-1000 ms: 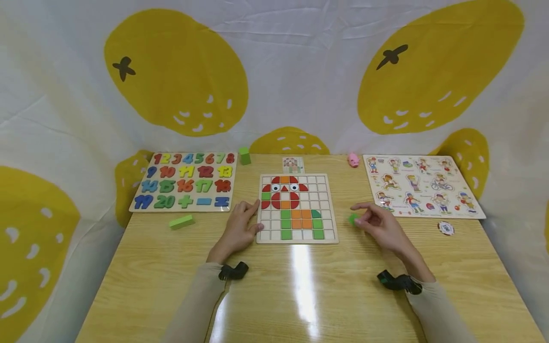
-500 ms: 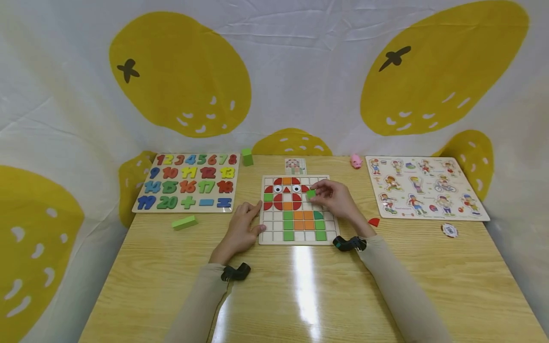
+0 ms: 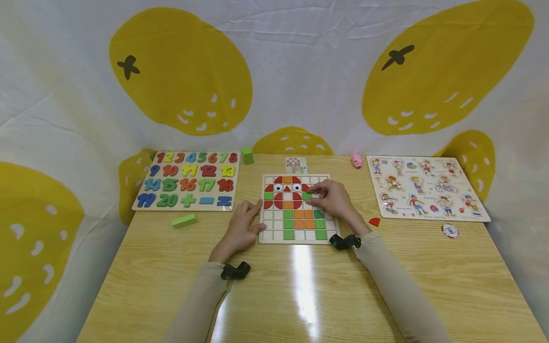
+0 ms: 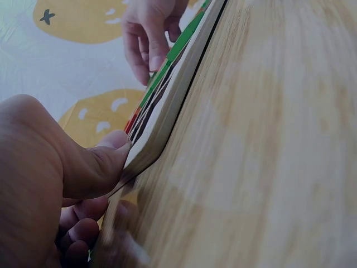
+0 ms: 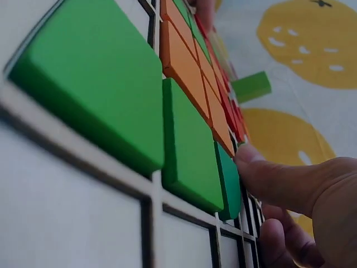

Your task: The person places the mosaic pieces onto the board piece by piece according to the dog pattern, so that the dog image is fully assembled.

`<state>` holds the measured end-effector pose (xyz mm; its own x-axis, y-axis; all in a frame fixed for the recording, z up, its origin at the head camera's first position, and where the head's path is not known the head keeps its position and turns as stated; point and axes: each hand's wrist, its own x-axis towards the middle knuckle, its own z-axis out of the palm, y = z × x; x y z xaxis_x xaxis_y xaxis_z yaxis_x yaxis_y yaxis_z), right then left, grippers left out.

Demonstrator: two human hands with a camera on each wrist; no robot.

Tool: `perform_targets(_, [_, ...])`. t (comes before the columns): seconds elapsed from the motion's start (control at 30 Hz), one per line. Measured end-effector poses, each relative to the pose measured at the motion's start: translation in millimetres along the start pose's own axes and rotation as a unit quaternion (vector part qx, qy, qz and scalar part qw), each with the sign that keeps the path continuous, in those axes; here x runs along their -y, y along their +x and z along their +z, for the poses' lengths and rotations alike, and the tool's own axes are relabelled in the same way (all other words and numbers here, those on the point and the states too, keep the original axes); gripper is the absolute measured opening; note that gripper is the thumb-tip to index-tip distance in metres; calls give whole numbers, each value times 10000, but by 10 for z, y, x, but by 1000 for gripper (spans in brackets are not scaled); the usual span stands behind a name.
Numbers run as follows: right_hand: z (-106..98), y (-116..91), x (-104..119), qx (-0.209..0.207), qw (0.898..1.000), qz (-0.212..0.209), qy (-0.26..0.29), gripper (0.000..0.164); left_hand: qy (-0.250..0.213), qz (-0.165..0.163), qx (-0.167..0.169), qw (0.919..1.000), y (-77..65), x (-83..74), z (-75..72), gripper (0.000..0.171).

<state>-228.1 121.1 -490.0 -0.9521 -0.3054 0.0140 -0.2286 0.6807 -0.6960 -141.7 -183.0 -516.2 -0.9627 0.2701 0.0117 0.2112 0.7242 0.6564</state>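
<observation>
A wooden mosaic board (image 3: 267, 235) with a raised grid lies mid-table, bearing red, orange and green tiles and two eye tiles. My right hand (image 3: 333, 199) is over its right part. Thumb and finger pinch a green square tile (image 3: 306, 196) at a cell just below the red tiles; in the right wrist view the thumb (image 5: 279, 178) hides most of it. My left hand (image 3: 241, 228) rests at the board's left edge, index finger extended against it. Up close, its thumb (image 4: 100, 162) presses on the edge near a corner.
Beyond the board lies a picture card (image 3: 296, 165). A number puzzle (image 3: 184, 181) is at left, a sports figure puzzle (image 3: 429, 188) at right. A red quarter-round tile (image 3: 374, 222), poker chip (image 3: 450, 230), pink pig (image 3: 357, 161) and green blocks (image 3: 184, 221) lie around.
My right hand has carried the green tile from the table at right leftward to the board and lowered it to a cell. The red tile at right has come into view. My left hand stays put.
</observation>
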Motion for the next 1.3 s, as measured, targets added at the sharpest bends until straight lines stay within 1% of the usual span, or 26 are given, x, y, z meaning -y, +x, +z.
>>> perform_targets(0.13, [-20, -7, -6, -10, 10000, 21, -3, 28, -6, 76, -63, 10000, 6, -21, 3, 71])
perform_targets(0.23, [-75, -50, -55, -30, 9998, -77, 202, 31, -35, 134, -96, 9999, 13, -38, 11, 71])
perform_targets(0.33, [-230, -180, -150, -231, 9987, -159, 435, 32, -48, 129, -78, 9999, 26, -52, 33, 71])
perform_targets(0.4, [-385, -327, -226, -439, 9982, -104, 397, 31, -81, 88, -59, 9999, 25, -62, 36, 71])
perform_targets(0.5, [-615, -611, -360, -850, 9963, 73, -78, 31, -29, 17, -41, 10000, 15, -52, 30, 70])
perform_targets(0.57, [-716, -802, -444, -1106, 9921, 321, -490, 30, 19, -47, -51, 10000, -2, -29, 12, 70])
perform_targets(0.63, [-773, -966, -518, -1280, 9862, 633, -843, 31, 61, -91, -78, 9999, -17, 0, -4, 70])
perform_targets(0.7, [-794, -1092, -569, -1317, 9808, 996, -1037, 36, 56, -125, -119, 9998, -30, 19, -24, 70])
perform_targets(0.8, [-782, -1194, -601, -1261, 9749, 1450, -1120, 48, 21, -127, -153, 9998, -39, 37, -50, 70])
perform_targets(0.9, [-746, -1216, -589, -1256, 9702, 1715, -1161, 59, -15, -71, -144, 9999, -33, 36, -57, 70])
perform_targets(0.97, [-718, -1213, -573, -1312, 9663, 1825, -1256, 63, -6, -6, -99, 10000, -22, 34, -47, 70])
perform_targets(1.03, [-694, -1217, -557, -1385, 9622, 1875, -1406, 63, -9, 28, -47, 10000, -12, 31, -31, 70])
perform_targets(1.17, [-646, -1257, -544, -1569, 9557, 1860, -1654, 56, 5, 5, 35, 10000, 0, 16, -2, 70])
perform_targets(1.23, [-626, -1284, -541, -1662, 9559, 1759, -1666, 51, 10, -5, 30, 10000, 0, 4, 3, 70])
perform_targets(1.3, [-615, -1305, -544, -1720, 9586, 1609, -1603, 45, 29, 15, 17, 10000, -2, -13, 1, 70])
